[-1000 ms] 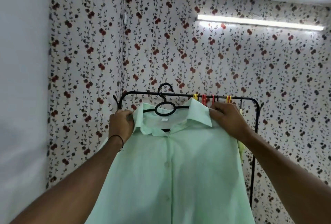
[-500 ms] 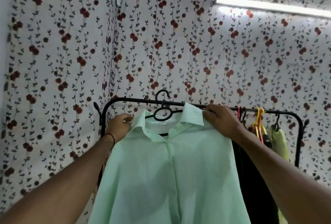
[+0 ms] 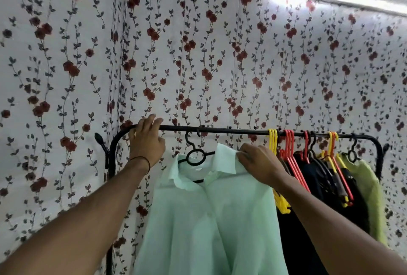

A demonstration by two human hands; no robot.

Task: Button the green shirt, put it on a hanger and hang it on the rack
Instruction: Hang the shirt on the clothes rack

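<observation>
Shirt (image 3: pixel 209 219) on hanger (image 3: pixel 196 165) beneath rack (image 3: pixel 231 130), other garments (image 3: pixel 312 186) right of it.

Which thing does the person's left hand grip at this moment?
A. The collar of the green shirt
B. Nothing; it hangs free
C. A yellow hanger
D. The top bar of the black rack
D: the left hand curls its fingers over the top bar of the rack, near its left corner, while the right hand holds the green shirt at the collar.
</observation>
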